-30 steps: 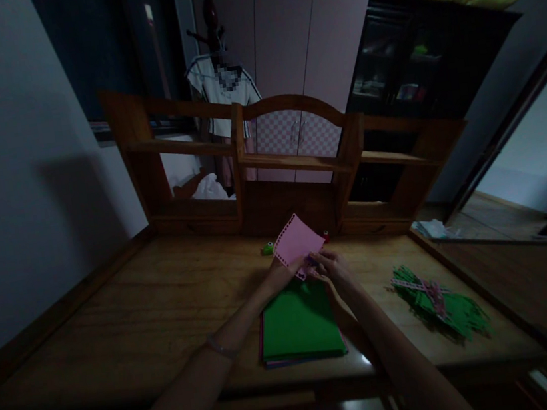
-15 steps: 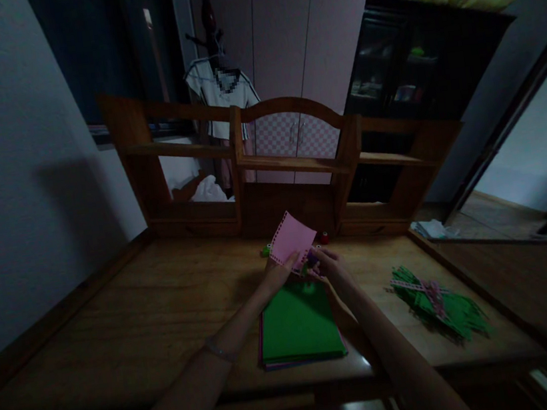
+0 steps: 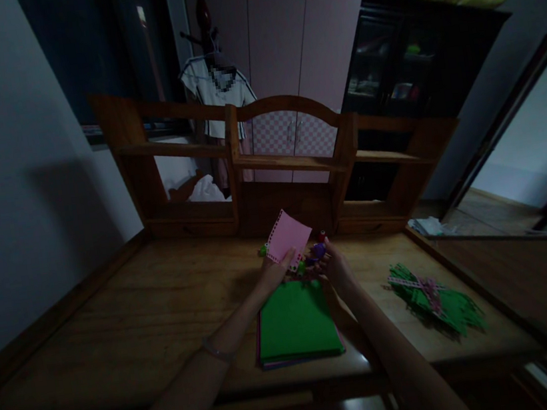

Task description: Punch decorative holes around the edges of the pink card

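Left hand (image 3: 273,272) pinching pink paper (image 3: 289,233) under thumb — paper raised near far edge of green stack (image 3: 296,323), holes along edges; right hand (image 3: 337,272) clasping purple tool (image 3: 319,251) just beside paper — green strips (image 3: 461,311) on table (image 3: 136,310) to right

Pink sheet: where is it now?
Head view, near the centre: the pink sheet is in the left hand, just above the green-topped stack in frame, left of the right hand.
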A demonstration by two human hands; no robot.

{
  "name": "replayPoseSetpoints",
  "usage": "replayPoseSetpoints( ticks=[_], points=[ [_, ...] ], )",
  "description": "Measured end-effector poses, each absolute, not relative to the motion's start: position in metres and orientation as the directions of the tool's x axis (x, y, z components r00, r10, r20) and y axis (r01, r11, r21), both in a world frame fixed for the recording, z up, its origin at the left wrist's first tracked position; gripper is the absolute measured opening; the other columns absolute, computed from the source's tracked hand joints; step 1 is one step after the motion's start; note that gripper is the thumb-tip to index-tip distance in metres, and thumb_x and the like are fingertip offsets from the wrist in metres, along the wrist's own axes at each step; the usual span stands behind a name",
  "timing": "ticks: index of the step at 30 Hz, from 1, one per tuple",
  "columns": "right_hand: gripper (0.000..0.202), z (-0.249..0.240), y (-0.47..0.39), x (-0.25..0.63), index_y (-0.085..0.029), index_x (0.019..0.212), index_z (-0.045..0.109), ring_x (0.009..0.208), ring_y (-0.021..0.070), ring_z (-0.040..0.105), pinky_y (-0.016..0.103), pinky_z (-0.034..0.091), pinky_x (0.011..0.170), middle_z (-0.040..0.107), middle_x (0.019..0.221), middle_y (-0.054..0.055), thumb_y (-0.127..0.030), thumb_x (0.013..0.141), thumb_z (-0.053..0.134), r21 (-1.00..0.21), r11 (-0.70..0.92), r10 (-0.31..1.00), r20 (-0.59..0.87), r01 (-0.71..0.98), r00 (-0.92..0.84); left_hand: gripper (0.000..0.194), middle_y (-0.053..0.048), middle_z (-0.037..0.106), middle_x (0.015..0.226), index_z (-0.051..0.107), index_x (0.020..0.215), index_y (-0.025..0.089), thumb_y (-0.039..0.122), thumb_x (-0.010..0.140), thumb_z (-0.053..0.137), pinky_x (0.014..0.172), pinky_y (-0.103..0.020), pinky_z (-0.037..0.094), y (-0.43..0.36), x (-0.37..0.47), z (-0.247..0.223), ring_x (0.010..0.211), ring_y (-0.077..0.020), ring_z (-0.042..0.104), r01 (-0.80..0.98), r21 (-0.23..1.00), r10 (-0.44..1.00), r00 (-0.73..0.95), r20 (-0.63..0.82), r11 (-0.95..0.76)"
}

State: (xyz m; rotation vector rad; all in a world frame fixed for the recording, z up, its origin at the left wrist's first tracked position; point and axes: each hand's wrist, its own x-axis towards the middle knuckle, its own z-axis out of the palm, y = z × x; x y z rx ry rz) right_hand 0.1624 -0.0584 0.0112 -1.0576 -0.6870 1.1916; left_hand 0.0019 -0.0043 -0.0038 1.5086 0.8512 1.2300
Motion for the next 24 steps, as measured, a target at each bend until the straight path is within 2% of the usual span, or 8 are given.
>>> replayPoseSetpoints(
  ticks=[5,10,17,20,24],
  points=[
    [0.044,0.0074,-0.0579,0.1673,-0.018,0.083,0.063,0.043,0.0124,0.057,0.024,0.045,0.040,0.068,0.069,0.005,-0.059,0.083,0.048,-0.869,-0.064,0.951,-0.202,-0.491,0.234,0.044,-0.011,0.062,0.120,0.061,0.113,0.015,0.041,0.078,0.064,0.101,-0.035,0.044,-0.0073,0.0011,0.0014,0.110,-0.0219,0.059,-0.057,0.968,0.943,0.218,0.249,-0.243],
    [0.046,0.0034,-0.0542,0.1714,-0.017,0.080,0.061,0.039,0.0115,0.053,0.023,0.043,0.039,0.067,0.066,0.006,-0.057,0.087,0.041,-0.836,-0.039,0.962,-0.180,-0.548,0.205,0.042,-0.011,0.067,0.110,0.063,0.109,0.015,0.042,0.077,0.064,0.101,-0.039,0.044,-0.0090,0.0018,0.0030,0.108,-0.0240,0.060,-0.056,0.980,0.957,0.214,0.198,-0.191],
    [0.043,0.0044,-0.0539,0.1722,-0.019,0.074,0.057,0.039,0.0100,0.048,0.019,0.042,0.037,0.058,0.054,0.002,-0.053,0.091,0.037,-0.701,-0.073,0.984,-0.169,-0.709,0.065,0.041,-0.012,0.061,0.122,0.062,0.112,0.014,0.038,0.078,0.064,0.103,-0.036,0.042,-0.0099,0.0016,0.0063,0.112,-0.0223,0.057,-0.037,0.970,0.946,0.213,0.244,-0.242],
    [0.045,0.0042,-0.0540,0.1708,-0.019,0.073,0.057,0.038,0.0096,0.048,0.020,0.044,0.039,0.057,0.053,0.001,-0.056,0.090,0.038,-0.720,-0.073,0.982,-0.171,-0.690,0.075,0.040,-0.011,0.062,0.120,0.063,0.110,0.014,0.037,0.077,0.064,0.101,-0.035,0.043,-0.0099,0.0019,0.0065,0.111,-0.0223,0.058,-0.034,0.973,0.949,0.217,0.231,-0.229],
    [0.053,0.0020,-0.0533,0.1688,-0.019,0.071,0.057,0.032,0.0092,0.044,0.023,0.044,0.038,0.058,0.052,0.001,-0.066,0.084,0.037,-0.810,-0.051,0.980,-0.154,-0.584,0.127,0.040,-0.010,0.064,0.118,0.063,0.109,0.015,0.038,0.077,0.064,0.100,-0.035,0.045,-0.0087,0.0032,0.0040,0.109,-0.0220,0.059,-0.045,0.976,0.954,0.208,0.216,-0.211]
  ],
)
